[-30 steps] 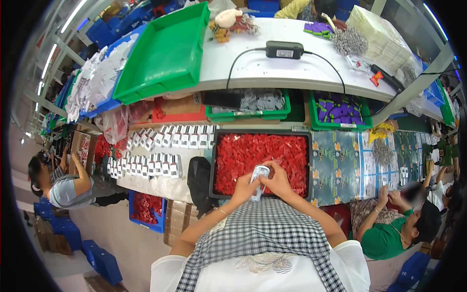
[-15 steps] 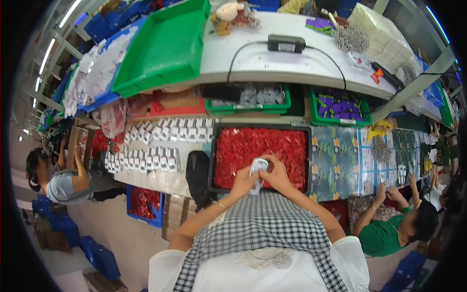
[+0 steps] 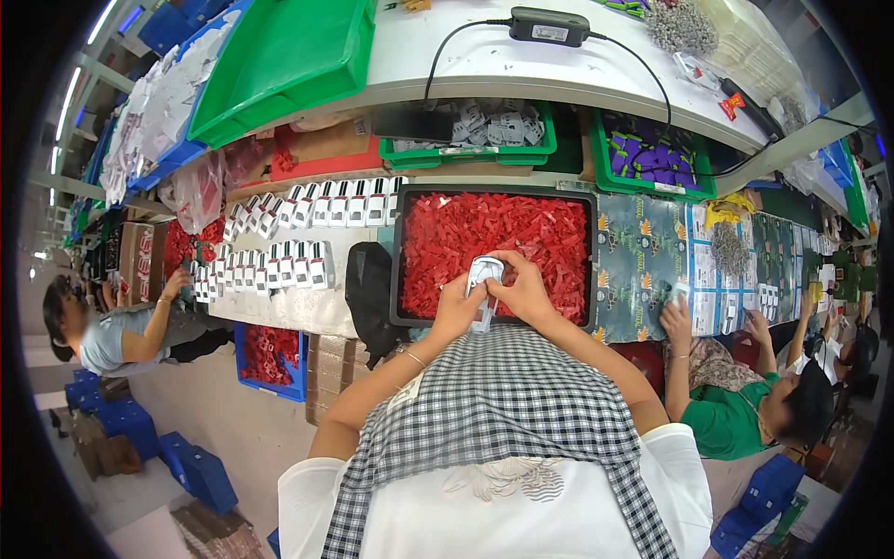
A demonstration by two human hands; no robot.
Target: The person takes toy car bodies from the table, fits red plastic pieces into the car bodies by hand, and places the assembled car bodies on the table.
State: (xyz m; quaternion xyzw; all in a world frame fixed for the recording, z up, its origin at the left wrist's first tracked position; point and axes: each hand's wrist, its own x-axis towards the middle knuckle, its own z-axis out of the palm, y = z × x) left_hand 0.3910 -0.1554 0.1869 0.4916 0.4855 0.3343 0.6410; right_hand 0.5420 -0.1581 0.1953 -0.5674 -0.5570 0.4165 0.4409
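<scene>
Close in front of my apron, over the near part of a black tray (image 3: 402,307), I hold a small whitish-grey plastic casing (image 3: 485,272) with an open, hollow-looking face. My left hand (image 3: 456,307) grips it from the left side. The fingers of my right hand (image 3: 523,291) are closed on its right edge, the thumb pressing at its middle. Beneath and beyond my hands, small red plastic pieces (image 3: 494,228) fill the tray. My fingers cover part of the casing, and anything small between them is hidden.
White-and-grey casings (image 3: 303,265) stand in rows at left, beside a black cloth-like item (image 3: 372,289). Behind the tray are green bins of grey parts (image 3: 498,130) and purple parts (image 3: 652,163), under a white shelf (image 3: 410,65). Co-workers sit left and right; one hand (image 3: 677,323) holds a pale piece.
The whole view has tilted, so the bench sits higher in the picture. Both my hands keep hold of the casing. The right co-worker's hand has reached forward over the bench with a pale piece.
</scene>
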